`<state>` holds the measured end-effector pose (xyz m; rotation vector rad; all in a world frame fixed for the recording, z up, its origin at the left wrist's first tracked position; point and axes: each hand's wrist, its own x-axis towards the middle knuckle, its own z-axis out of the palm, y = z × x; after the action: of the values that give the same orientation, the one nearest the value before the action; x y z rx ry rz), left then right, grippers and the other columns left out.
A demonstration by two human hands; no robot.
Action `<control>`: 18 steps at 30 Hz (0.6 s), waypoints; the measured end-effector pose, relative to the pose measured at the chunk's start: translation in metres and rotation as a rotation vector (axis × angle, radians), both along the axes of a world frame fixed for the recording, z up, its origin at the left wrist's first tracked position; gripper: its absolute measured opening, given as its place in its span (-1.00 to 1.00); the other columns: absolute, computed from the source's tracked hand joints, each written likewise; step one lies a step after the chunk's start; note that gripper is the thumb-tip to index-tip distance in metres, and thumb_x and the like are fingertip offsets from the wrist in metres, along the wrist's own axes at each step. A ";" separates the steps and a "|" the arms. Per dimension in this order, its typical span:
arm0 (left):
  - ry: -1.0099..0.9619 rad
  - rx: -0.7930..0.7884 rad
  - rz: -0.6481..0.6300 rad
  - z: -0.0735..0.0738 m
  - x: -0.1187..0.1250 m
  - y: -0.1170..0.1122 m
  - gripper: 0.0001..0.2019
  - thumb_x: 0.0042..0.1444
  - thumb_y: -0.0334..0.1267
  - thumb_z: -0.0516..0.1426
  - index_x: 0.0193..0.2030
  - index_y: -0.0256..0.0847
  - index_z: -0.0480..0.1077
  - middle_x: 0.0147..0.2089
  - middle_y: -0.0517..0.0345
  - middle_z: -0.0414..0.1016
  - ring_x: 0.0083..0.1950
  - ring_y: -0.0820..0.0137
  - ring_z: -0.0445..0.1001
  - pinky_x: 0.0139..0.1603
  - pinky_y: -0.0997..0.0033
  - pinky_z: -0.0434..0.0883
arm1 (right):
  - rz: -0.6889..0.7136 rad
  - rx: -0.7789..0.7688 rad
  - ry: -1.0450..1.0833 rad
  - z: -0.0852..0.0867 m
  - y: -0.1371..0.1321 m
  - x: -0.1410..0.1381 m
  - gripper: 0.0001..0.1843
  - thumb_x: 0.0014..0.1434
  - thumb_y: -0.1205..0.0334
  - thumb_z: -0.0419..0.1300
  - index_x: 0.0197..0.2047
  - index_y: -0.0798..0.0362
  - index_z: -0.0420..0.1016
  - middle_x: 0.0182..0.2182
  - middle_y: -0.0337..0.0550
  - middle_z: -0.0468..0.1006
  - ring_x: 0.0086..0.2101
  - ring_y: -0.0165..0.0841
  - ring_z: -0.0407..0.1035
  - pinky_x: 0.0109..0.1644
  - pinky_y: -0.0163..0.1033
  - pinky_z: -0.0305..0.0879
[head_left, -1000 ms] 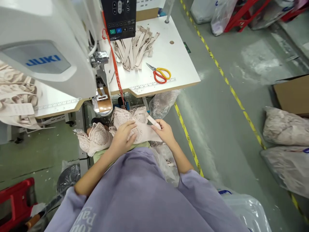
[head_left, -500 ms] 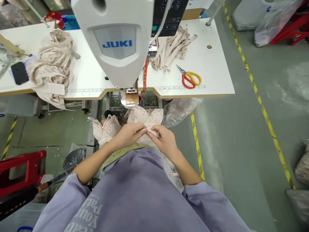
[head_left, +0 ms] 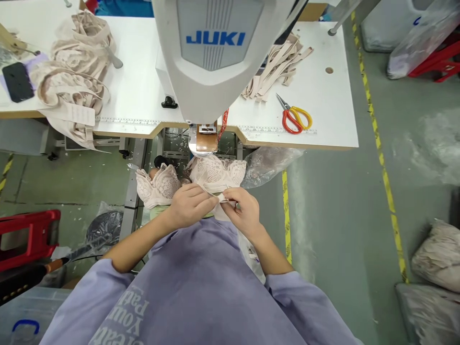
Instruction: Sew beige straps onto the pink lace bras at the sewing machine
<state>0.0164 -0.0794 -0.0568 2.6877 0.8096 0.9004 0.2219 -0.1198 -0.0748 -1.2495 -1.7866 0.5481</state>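
A beige lace bra [head_left: 215, 173] lies in my lap below the sewing machine [head_left: 215, 57]. My left hand [head_left: 190, 206] is closed, pinching the bra's band edge. My right hand [head_left: 241, 211] is closed too, pinching the same strip of fabric from the other side, the fingertips of both hands almost meeting. A second lace cup [head_left: 160, 184] hangs to the left of my left hand.
The white table [head_left: 143, 96] carries a pile of finished bras [head_left: 72, 81] at left, a heap of beige straps [head_left: 276, 67] and red-and-yellow scissors [head_left: 296, 117] at right, and a black phone [head_left: 16, 81]. Plastic bags [head_left: 269, 160] hang below. A red stool [head_left: 28, 235] stands at left.
My view has swung left, centring the machine. My hands have come together on the bra's strap; before, the left lay on the cup and the right held the strap apart.
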 end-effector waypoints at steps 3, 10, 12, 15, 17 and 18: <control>-0.025 -0.012 -0.004 -0.001 -0.004 -0.002 -0.93 0.31 -0.30 0.14 -0.15 -0.05 0.45 -0.45 0.28 0.51 -0.42 0.45 0.44 -0.22 0.36 0.40 | 0.054 0.048 -0.015 0.000 0.001 0.001 -0.88 0.22 0.31 0.19 -0.21 -0.14 0.44 -0.31 -0.18 0.67 -0.29 -0.24 0.58 -0.23 -0.11 0.48; -0.075 0.068 -0.019 0.001 -0.007 -0.004 -0.95 0.26 -0.31 0.19 -0.17 -0.06 0.42 -0.40 0.27 0.56 -0.37 0.43 0.49 -0.18 0.36 0.43 | 0.076 0.079 0.060 0.003 -0.001 -0.001 -0.89 0.25 0.27 0.25 -0.28 -0.11 0.39 -0.34 -0.21 0.67 -0.36 -0.31 0.55 -0.32 -0.18 0.44; -0.063 0.034 -0.010 0.004 -0.005 -0.004 -0.97 0.28 -0.29 0.17 -0.22 -0.08 0.41 -0.42 0.26 0.56 -0.39 0.44 0.49 -0.20 0.37 0.43 | 0.056 0.058 0.081 0.003 -0.002 -0.002 -0.89 0.26 0.24 0.25 -0.29 -0.11 0.40 -0.35 -0.21 0.66 -0.37 -0.30 0.54 -0.33 -0.17 0.42; 0.021 -0.093 0.072 0.009 0.000 -0.004 -0.86 0.34 -0.25 0.08 -0.25 -0.13 0.42 -0.45 0.21 0.55 -0.42 0.41 0.50 -0.27 0.37 0.39 | 0.022 -0.049 0.092 0.003 -0.003 -0.003 -0.91 0.29 0.16 0.24 -0.29 -0.10 0.44 -0.36 -0.19 0.65 -0.36 -0.28 0.53 -0.32 -0.15 0.41; 0.111 -0.208 0.128 0.012 0.002 -0.004 -0.79 0.38 -0.25 0.01 -0.22 -0.17 0.44 -0.46 0.17 0.56 -0.44 0.39 0.50 -0.34 0.38 0.34 | 0.019 -0.137 0.066 0.004 -0.002 -0.002 -0.91 0.31 0.14 0.21 -0.24 -0.10 0.50 -0.34 -0.18 0.65 -0.35 -0.28 0.52 -0.29 -0.15 0.40; 0.147 -0.273 0.142 0.013 0.003 -0.003 -0.76 0.39 -0.24 -0.01 -0.21 -0.19 0.45 -0.46 0.16 0.56 -0.44 0.38 0.50 -0.36 0.38 0.31 | 0.028 -0.170 0.043 0.004 -0.001 -0.002 -0.90 0.33 0.13 0.20 -0.21 -0.09 0.52 -0.33 -0.17 0.65 -0.34 -0.28 0.52 -0.28 -0.16 0.40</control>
<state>0.0190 -0.0827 -0.0435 2.5016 1.0814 0.5742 0.2201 -0.1207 -0.0710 -1.3185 -1.7527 0.7511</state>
